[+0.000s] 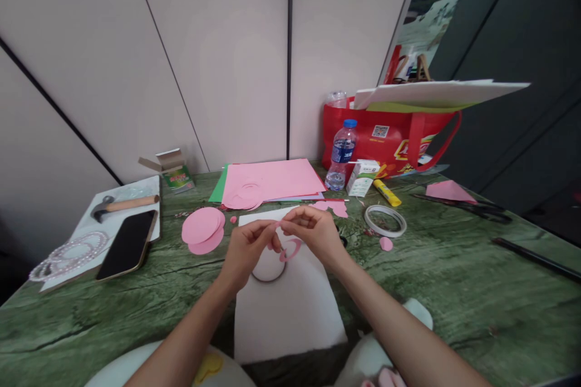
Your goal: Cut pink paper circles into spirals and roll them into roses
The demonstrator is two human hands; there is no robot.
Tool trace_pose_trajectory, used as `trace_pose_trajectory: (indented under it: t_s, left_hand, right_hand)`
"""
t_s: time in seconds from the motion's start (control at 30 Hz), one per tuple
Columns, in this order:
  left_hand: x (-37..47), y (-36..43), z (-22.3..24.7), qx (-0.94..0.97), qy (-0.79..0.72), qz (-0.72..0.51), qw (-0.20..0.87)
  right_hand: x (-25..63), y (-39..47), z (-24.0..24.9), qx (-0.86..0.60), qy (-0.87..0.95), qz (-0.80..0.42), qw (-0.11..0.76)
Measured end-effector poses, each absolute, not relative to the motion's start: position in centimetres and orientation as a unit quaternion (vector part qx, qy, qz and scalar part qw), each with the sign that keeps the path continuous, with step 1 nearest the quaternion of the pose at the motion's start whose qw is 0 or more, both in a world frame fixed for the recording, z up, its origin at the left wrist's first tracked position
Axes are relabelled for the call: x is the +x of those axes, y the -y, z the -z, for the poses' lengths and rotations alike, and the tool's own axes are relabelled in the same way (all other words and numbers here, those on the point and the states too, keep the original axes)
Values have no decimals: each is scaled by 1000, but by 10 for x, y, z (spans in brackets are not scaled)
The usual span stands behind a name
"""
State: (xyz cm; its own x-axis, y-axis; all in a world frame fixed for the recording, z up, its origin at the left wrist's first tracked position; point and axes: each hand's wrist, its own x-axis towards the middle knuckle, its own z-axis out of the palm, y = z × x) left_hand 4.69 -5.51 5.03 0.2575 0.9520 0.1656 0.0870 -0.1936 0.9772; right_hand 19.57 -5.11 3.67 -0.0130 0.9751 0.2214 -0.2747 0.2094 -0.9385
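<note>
My left hand (247,248) and my right hand (318,233) meet above a white sheet (290,320), fingertips pinched together. Between them is a narrow pink paper strip (293,251), whose curled loose end hangs below the fingers. Beneath my left hand, a round white thing with a dark rim (269,280) rests on the sheet, partly hidden. To the left lies a stack of pink paper circles (202,227). Past the hands, pink paper sheets (275,178) lie with cut-out pink paper rings (245,195) on their near left corner.
On the left are a hammer (129,204), a phone (127,245), a bead string (68,257) and a small open box (178,178). Rightward stand a water bottle (341,157), a carton (363,177), a glue stick (387,192), a tape roll (405,227), scissors (485,211) and a red bag (394,136).
</note>
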Motion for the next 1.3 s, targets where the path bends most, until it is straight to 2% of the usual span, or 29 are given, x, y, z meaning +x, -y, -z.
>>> trace_pose_trajectory:
  t_s: [1.3]
  left_hand:
    - [47, 56, -50, 616, -398, -450, 510]
  right_hand:
    - [196, 52, -42, -379, 474, -499, 618]
